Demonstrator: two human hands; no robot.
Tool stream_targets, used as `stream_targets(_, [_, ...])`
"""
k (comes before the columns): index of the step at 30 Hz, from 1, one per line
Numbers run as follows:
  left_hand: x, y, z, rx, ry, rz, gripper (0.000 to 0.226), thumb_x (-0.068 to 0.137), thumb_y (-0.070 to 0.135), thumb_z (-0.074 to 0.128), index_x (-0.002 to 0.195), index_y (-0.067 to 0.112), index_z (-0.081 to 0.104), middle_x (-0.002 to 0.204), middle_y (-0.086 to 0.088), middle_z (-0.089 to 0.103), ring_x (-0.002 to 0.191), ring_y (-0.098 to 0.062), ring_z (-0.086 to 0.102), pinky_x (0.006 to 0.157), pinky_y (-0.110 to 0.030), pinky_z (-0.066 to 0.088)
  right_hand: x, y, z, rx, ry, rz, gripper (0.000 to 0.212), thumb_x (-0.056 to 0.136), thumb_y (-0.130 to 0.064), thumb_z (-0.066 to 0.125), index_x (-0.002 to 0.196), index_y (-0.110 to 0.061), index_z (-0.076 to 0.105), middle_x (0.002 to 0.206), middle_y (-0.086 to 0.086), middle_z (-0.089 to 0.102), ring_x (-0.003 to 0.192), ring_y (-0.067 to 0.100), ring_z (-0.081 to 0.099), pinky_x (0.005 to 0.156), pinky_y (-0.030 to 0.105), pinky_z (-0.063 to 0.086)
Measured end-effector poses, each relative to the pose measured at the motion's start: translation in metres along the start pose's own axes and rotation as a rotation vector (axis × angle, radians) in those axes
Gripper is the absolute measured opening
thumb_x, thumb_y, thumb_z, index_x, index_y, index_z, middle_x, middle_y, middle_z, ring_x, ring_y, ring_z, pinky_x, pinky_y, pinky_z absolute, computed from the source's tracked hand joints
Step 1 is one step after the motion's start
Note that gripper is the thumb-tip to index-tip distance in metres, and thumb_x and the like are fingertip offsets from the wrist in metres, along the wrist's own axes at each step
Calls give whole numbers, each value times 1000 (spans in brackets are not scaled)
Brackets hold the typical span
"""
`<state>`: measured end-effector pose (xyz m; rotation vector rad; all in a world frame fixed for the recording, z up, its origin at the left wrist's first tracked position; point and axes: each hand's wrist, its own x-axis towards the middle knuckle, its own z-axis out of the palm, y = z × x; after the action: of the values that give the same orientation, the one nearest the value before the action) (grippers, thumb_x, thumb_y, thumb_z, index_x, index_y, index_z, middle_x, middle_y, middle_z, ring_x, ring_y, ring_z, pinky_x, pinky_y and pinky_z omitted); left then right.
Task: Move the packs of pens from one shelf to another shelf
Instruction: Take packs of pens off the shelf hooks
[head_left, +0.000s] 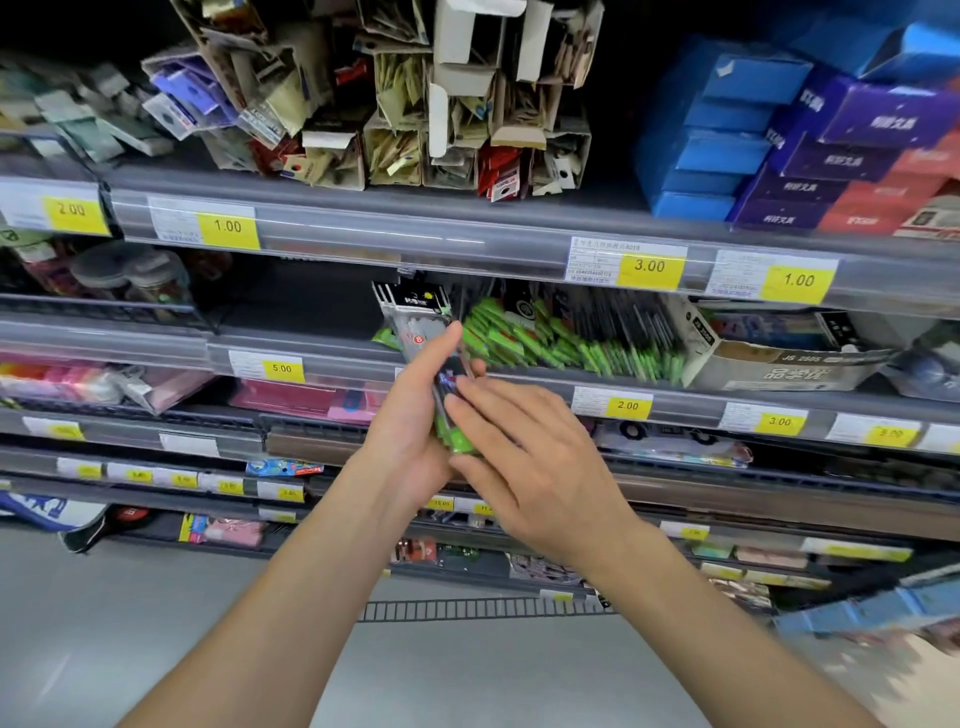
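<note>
My left hand grips a stack of pen packs, clear sleeves with black header cards and green ends, held upright in front of the second shelf. My right hand lies against the stack's lower right side, fingers straight and touching the packs near their green ends. Behind them, many more green-and-black pen packs lie in a row on the grey shelf, to the right of the held stack. The shelf space left of the stack is dark and shows no packs.
Above, a shelf holds open cardboard boxes of small items and blue and purple boxes. A torn grey carton stands right of the pen row. Yellow price tags line the shelf edges. Lower shelves carry pink packages.
</note>
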<state>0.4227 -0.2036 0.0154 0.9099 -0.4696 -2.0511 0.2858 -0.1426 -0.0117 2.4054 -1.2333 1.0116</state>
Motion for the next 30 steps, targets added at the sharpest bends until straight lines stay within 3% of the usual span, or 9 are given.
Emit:
stream_targets(3, [-3, 3, -4, -21, -49, -4, 28, 92, 37, 70, 90, 10, 78, 90, -8, 73, 81, -23, 74, 77, -34, 65, 3, 1, 2, -13, -23, -7, 40, 105, -28, 55, 131, 1, 65, 139, 14, 63, 134, 33, 55, 104, 54, 46])
stream_targets(6, [-4, 2, -9, -5, -40, -5, 19, 88, 22, 67, 99, 7, 73, 89, -10, 73, 78, -23, 72, 70, -34, 62, 2, 6, 8, 100, 69, 1, 38, 104, -31, 58, 119, 0, 72, 132, 13, 68, 130, 33, 58, 105, 51, 45])
stream_targets(10, [2, 1, -16, 62, 104, 109, 5, 96, 7, 59, 92, 8, 62, 72, -4, 70, 67, -15, 71, 62, -29, 59, 12, 34, 17, 172, 281, 266, 26, 101, -14, 56, 96, 3, 75, 107, 15, 73, 108, 33, 63, 95, 49, 49])
stream_targets(12, [2, 1, -19, 70, 126, 121, 10, 100, 8, 58, 91, 9, 64, 69, -3, 71, 66, -14, 71, 64, -29, 59, 24, 52, 24, 32, 132, 448, 24, 98, -15, 61, 115, 0, 71, 120, 15, 69, 118, 33, 58, 101, 50, 47])
stream_targets(15, [3, 2, -21, 62, 115, 104, 10, 100, 8, 60, 92, 11, 65, 71, -3, 70, 64, -15, 68, 62, -29, 58, 44, 72, 35, -102, -174, 591, 55, 100, -38, 56, 149, -14, 48, 147, 14, 53, 137, 36, 43, 110, 53, 40])
stream_targets(17, [5, 2, -21, 40, 111, 104, 5, 100, 7, 60, 99, 11, 63, 74, -3, 68, 65, -15, 67, 62, -28, 59, 56, 79, 43, -169, -286, 605, 65, 100, -50, 51, 156, -22, 35, 158, 11, 42, 146, 35, 35, 115, 53, 35])
stream_targets(19, [8, 2, -23, 28, 110, 99, 5, 100, 8, 60, 103, 11, 62, 76, -3, 67, 66, -15, 66, 63, -28, 59, 62, 79, 50, -247, -325, 585, 60, 100, -51, 49, 153, -26, 41, 157, 10, 45, 140, 36, 44, 112, 52, 39])
stream_targets(25, [11, 6, -29, 30, 143, 69, 7, 98, 14, 70, 104, 12, 66, 79, -3, 69, 66, -16, 66, 66, -31, 60, 51, 66, 47, -292, -28, 406, 22, 96, -23, 67, 114, -15, 77, 113, 12, 76, 93, 35, 72, 81, 43, 53])
stream_targets(30, [13, 7, -24, 36, 100, 93, 26, 87, 25, 81, 109, 15, 71, 85, -3, 73, 74, -18, 74, 66, -34, 62, 32, 47, 35, -225, 248, 306, 20, 95, -7, 69, 114, -6, 77, 113, 12, 76, 100, 28, 75, 79, 39, 63])
